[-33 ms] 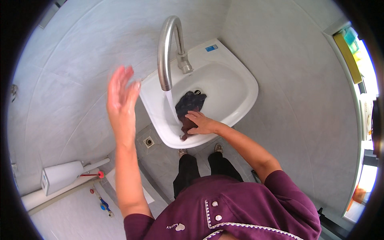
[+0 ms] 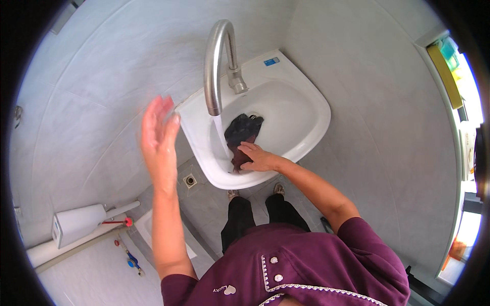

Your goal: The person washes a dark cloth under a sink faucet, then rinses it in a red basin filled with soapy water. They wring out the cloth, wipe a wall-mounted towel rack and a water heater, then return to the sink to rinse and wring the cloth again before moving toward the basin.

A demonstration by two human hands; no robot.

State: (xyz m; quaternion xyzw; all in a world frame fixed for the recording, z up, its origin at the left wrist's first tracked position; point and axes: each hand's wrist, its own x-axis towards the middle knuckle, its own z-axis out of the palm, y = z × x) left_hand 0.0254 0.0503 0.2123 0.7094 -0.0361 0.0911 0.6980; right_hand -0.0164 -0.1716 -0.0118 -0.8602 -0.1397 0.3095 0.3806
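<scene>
Currently the right hand (image 2: 259,159) presses down on a dark wet cloth (image 2: 242,133) lying in the white wall-hung washbasin (image 2: 311,120), fingers spread flat over its near end rather than curled round it; it is pinning the cloth, not clenching it. Water runs from the curved metal tap (image 2: 217,66) in a thin stream (image 2: 220,133) that lands at the cloth's left edge, just beside the fingertips. The left hand (image 2: 159,137) is raised clear of the basin, open, fingers released and holding nothing, blurred at the tips. Risks, as a judgement: the far end of the cloth sits over or very near the drain, though the drain itself is hidden, so the fabric could block the outlet and let the water rise in the bowl while the tap runs. The flat-handed hold is weak; a wet cloth under a palm can slide toward the front rim and slop water over onto the grey tiled floor (image 2: 204,204), where the person's shoes (image 2: 278,189) stand close under the basin, making a slip likely. The raised hand, if wet, can fling drops onto the wall. A white cistern with a red-ended handle (image 2: 76,224) sits lower left, well apart from the work.
</scene>
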